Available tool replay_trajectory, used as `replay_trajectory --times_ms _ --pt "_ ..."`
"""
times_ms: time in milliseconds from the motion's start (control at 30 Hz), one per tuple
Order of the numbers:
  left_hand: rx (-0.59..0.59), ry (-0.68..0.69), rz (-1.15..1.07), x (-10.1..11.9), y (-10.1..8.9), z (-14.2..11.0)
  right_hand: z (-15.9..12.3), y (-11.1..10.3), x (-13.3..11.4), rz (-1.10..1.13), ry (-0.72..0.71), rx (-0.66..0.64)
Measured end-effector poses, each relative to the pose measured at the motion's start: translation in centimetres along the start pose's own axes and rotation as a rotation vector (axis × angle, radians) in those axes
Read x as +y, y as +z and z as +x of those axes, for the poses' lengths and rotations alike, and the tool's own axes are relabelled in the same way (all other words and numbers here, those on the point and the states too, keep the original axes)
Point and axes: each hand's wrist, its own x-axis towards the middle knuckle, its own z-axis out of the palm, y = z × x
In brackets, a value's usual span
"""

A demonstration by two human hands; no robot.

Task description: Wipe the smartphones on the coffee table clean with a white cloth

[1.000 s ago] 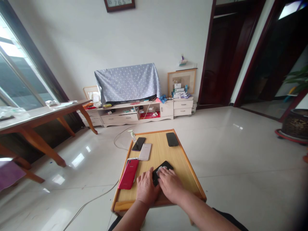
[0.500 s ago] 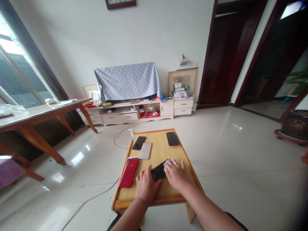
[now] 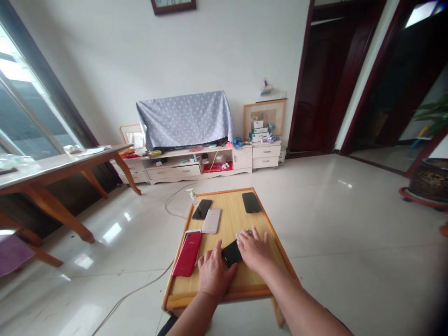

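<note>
The black phone [image 3: 231, 253] lies flat on the tabletop [image 3: 233, 221], right of its middle and towards the near edge, set at a slant between your hands. Your left hand [image 3: 212, 275] has its grip around the phone's near left end, forefinger at one side and thumb at the other, with the remaining fingers spread on the wood. Your right hand [image 3: 255, 249] holds a small white wad [image 3: 239, 235] under its fingertips, at the phone's far right end. That hand and the wad have moved out there from over the phone's middle a second ago, so you now have the nearer part of the dark face in view while the far end is hidden; your left hand seems to be what steadies it. To your left, a red phone [image 3: 188, 254] rests on a white one [image 3: 192, 231] along the left edge. Beyond them lie a pale pink phone [image 3: 212, 221] and a dark phone [image 3: 202, 209], with a pump bottle [image 3: 193, 198] upright by the far left corner. Another black phone [image 3: 251, 202] sits by the far right corner.
</note>
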Motion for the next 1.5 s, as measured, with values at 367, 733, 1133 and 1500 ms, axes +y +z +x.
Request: replay_trajectory --times_ms 367,733,1133,1500 --pt "-0.061 -0.021 0.022 0.2 -0.7 0.1 -2.5 1.0 -1.4 0.040 -0.198 -0.045" --pt "-0.040 -0.004 0.011 0.1 -0.5 0.0 -4.3 0.7 -1.8 0.068 -0.338 -0.043" --pt "-0.037 -0.015 0.050 0.6 -0.5 0.0 -4.5 -0.2 -0.2 0.051 -0.230 -0.039" --pt "-0.048 -0.021 0.062 1.5 -1.1 -0.1 -4.0 -1.4 2.8 -0.040 -0.031 0.046"
